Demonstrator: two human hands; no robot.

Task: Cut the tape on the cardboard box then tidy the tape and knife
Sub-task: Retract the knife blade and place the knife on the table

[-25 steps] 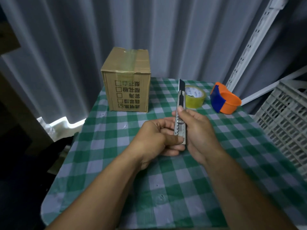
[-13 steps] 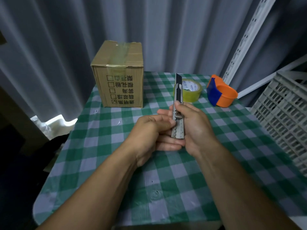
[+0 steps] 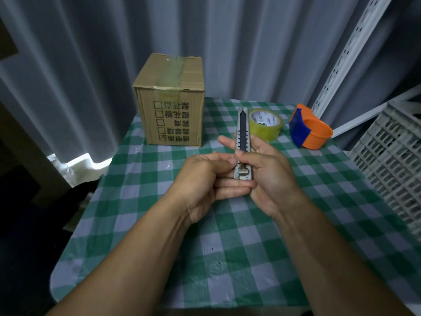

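A metal utility knife (image 3: 243, 137) stands upright over the middle of the table, its blade drawn back inside the casing. My right hand (image 3: 268, 176) grips its handle, thumb on the slider. My left hand (image 3: 205, 179) cups the knife's lower end from the left. The cardboard box (image 3: 173, 106) sits at the back left, a strip of clear tape (image 3: 173, 74) running over its top and down the front. Behind the knife lies a roll of yellowish tape (image 3: 266, 126).
An orange and blue tape dispenser (image 3: 309, 131) sits at the back right of the green checked tablecloth (image 3: 227, 247). A grey plastic crate (image 3: 391, 160) stands at the right edge. Grey curtains (image 3: 91, 65) hang behind, and a white slotted rail (image 3: 346, 53) leans at the right.
The blade tip that stuck out above the casing has slid back inside. My right thumb moved down the handle with the slider. Both hands stay together on the knife.
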